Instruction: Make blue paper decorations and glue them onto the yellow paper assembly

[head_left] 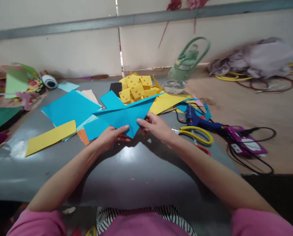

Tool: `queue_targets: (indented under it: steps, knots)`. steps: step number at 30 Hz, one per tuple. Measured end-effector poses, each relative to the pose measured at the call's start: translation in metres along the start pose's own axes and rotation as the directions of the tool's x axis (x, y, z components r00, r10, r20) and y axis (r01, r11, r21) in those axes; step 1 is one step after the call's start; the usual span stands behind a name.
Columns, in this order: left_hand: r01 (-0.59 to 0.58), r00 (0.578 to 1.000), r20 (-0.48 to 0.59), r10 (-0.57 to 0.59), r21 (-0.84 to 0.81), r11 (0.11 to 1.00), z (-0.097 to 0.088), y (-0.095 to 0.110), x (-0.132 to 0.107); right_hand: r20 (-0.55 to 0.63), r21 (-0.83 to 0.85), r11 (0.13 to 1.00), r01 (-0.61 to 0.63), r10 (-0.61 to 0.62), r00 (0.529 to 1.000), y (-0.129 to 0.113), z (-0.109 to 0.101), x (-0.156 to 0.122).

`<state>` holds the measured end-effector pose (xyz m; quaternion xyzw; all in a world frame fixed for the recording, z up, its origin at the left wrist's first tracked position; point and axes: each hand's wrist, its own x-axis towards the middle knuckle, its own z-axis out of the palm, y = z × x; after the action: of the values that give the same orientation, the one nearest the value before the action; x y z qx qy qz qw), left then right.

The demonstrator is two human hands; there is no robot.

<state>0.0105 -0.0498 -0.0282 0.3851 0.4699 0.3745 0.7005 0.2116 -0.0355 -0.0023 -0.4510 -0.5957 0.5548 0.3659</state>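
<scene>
Both my hands hold a folded sheet of blue paper point(126, 118) above the grey table, its pointed corner toward me. My left hand point(114, 135) pinches its lower left side, thumb on top. On the right edge, my right hand point(152, 126) grips it with the thumb above and fingers beneath. Flat blue sheets point(71, 106) lie to the left, with a yellow strip point(51, 137) in front of them. Behind the held paper stands a cluster of yellow folded paper pieces with orange spots point(138, 88). Scissors with yellow handles point(197, 134) lie near my right hand.
A green-topped water bottle point(182, 70) stands at the back right. A blue glue gun point(202, 120) rests at the right, its black cord by a purple box point(246, 141). Paper scraps and a white round object point(49, 81) are at the far left of the grey table point(126, 177).
</scene>
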Motion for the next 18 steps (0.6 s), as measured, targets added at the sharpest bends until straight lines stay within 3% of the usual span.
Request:
queue_targets:
  steps: [2,4,6,8,10,13,18]
  knots:
    - [0.003,0.996,-0.085,-0.001,0.018,1.0,-0.001,0.002,-0.001,0.071,-0.199,0.98,-0.014,0.029,0.997,-0.011,-0.012,-0.013]
    - [-0.002,0.988,-0.152,0.007,0.037,0.999,-0.002,0.005,-0.003,0.065,-0.454,0.89,0.035,-0.006,0.998,-0.02,-0.03,-0.034]
    - [-0.007,0.986,-0.163,0.016,0.054,0.999,-0.001,0.008,-0.005,0.029,-0.661,0.749,0.05,-0.041,0.999,-0.023,-0.05,-0.06]
    - [-0.008,0.99,-0.143,0.016,0.057,0.998,0.0,0.009,-0.006,-0.023,-0.813,0.583,-0.01,-0.014,1.0,-0.018,-0.068,-0.086]
    - [0.0,0.99,-0.14,0.008,0.055,0.998,0.0,0.008,-0.006,-0.063,-0.936,0.347,-0.053,-0.018,0.998,-0.007,-0.08,-0.107]
    - [0.003,0.986,-0.164,0.007,0.061,0.998,0.0,0.005,-0.005,-0.089,-0.99,0.115,-0.084,-0.041,0.995,0.007,-0.087,-0.125]
    - [0.051,0.977,-0.213,-0.026,0.112,0.992,0.0,0.003,-0.005,-0.141,-0.99,-0.008,-0.141,0.044,0.989,0.01,-0.088,-0.119]
